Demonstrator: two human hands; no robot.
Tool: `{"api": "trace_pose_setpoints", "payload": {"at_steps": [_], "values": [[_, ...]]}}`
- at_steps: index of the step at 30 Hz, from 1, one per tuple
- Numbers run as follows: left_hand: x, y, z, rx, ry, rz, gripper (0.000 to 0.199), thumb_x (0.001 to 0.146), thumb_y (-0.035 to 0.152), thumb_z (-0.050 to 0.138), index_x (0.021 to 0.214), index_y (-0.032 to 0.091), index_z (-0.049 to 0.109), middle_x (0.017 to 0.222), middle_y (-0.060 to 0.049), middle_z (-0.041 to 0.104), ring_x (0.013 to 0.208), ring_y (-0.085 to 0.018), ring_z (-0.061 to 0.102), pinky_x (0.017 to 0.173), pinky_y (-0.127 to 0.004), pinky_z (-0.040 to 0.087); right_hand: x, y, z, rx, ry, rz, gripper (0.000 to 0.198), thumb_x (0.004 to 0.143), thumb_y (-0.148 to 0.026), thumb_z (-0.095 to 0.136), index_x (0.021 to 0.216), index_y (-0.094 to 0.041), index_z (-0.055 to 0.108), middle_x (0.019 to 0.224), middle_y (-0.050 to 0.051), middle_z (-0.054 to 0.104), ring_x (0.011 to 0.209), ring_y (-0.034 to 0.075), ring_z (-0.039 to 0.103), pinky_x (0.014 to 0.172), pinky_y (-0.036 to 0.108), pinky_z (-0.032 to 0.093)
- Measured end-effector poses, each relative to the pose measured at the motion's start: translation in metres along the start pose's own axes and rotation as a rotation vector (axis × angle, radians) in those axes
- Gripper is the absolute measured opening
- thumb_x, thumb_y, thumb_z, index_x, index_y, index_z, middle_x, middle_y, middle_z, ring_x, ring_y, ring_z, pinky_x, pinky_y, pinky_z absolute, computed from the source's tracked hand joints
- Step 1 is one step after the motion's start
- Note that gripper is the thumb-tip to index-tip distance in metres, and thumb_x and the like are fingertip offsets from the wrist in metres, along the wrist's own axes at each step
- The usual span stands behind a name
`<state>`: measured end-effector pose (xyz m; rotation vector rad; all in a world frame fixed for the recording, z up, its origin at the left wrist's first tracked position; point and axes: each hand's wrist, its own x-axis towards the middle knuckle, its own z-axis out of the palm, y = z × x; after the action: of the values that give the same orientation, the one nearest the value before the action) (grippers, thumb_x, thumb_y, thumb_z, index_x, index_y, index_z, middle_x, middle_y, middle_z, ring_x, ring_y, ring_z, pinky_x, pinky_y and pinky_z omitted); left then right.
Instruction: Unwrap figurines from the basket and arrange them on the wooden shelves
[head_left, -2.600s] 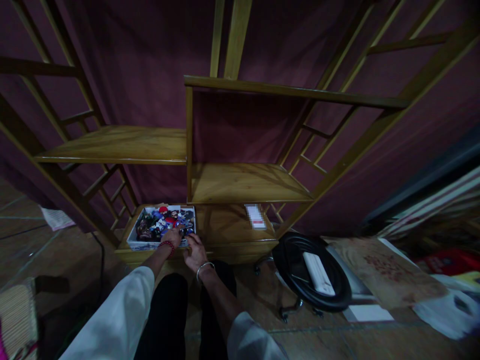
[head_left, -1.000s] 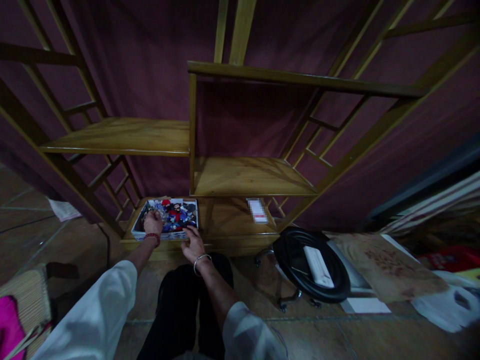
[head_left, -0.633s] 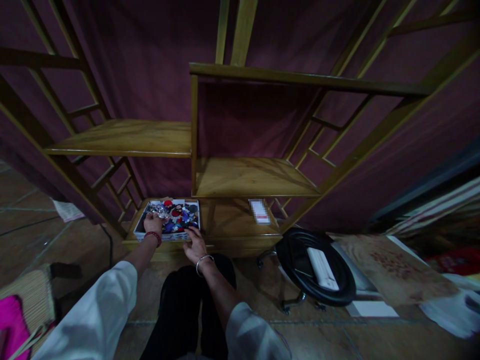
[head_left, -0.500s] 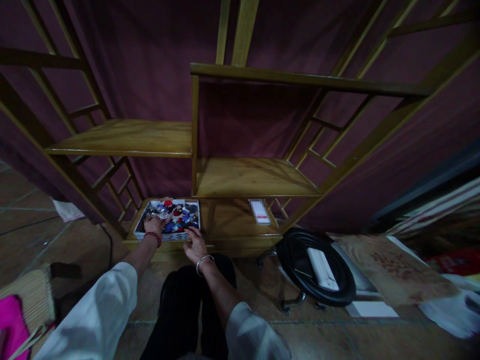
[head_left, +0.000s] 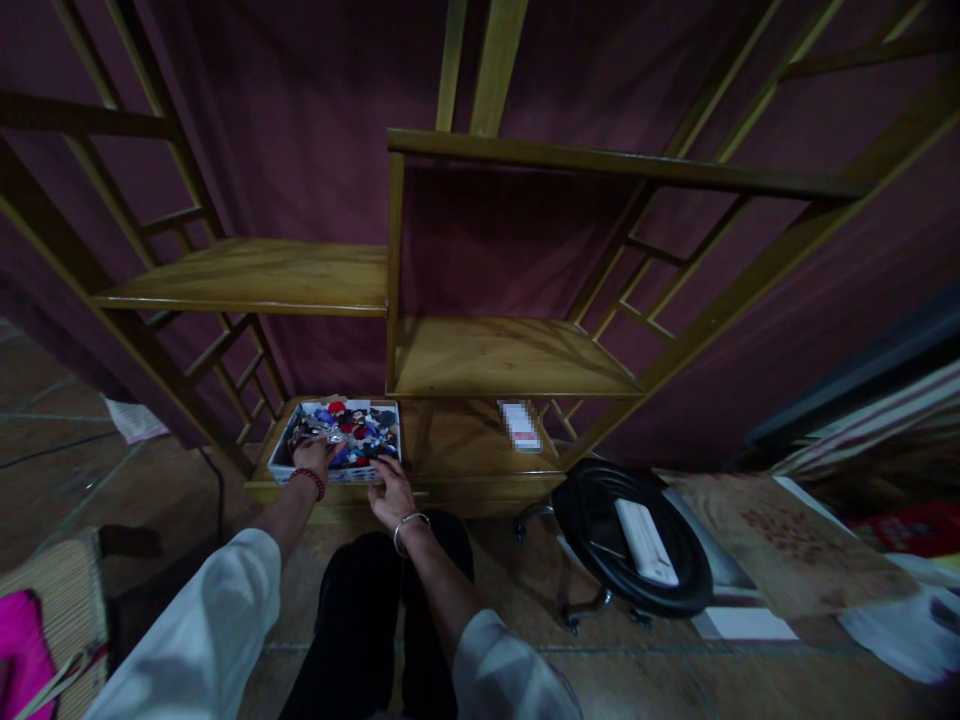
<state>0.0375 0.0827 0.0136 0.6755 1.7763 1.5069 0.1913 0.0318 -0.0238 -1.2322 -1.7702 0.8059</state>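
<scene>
On the lowest shelf stands a shallow white box (head_left: 281, 460), full of small dark, red, blue and white items (head_left: 360, 425) whose kind is too small to make out. My left hand (head_left: 313, 455), with a red bead bracelet, reaches into the left part of the box. Its fingers are closed around a shiny clear plastic packet (head_left: 334, 437); the fingertips are partly hidden. My right hand (head_left: 391, 492), wearing a silver bangle, lies at the box's front right corner. Those fingers are spread and touch the rim, gripping nothing.
A wooden display shelf (head_left: 480, 355) surrounds the box, with a blurred white paper (head_left: 521, 426) on its lowest board. To the right, a black round stool (head_left: 577, 510) carries a white oblong packet (head_left: 646, 540). A woven seat (head_left: 71, 585) with pink cloth (head_left: 22, 640) stands at lower left.
My left hand has shifted slightly right and toward me inside the box, the shiny clear packet moving along with it. My right hand stays at the corner.
</scene>
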Motion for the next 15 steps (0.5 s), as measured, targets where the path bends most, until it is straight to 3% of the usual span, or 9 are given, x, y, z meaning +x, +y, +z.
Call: {"api": "trace_pose_setpoints", "payload": {"at_steps": [7,15], "values": [[-0.0049,-0.0010,0.0031,-0.194,-0.009,-0.160,0.016,0.070,0.013,0.053,0.063,0.018,0.040,0.055,0.002,0.051,0.061,-0.014,0.062,0.060,-0.029,0.052,-0.0001,0.0007,0.0013,0.039,0.006,0.004,0.048,0.062,-0.008,0.050,0.109,-0.017,0.056,0.121,0.008,0.045,0.092,0.015,0.057,0.086,0.028,0.047],[-0.0057,-0.0014,0.0036,-0.222,-0.023,-0.179,0.015,0.068,0.011,0.055,0.066,0.017,0.042,0.053,0.003,0.052,0.057,-0.014,0.061,0.060,-0.031,0.053,-0.0003,0.0012,0.0013,0.061,0.011,-0.004,0.049,0.062,-0.008,0.050,0.109,-0.020,0.056,0.120,0.007,0.046,0.087,0.014,0.058,0.084,0.029,0.048]]}}
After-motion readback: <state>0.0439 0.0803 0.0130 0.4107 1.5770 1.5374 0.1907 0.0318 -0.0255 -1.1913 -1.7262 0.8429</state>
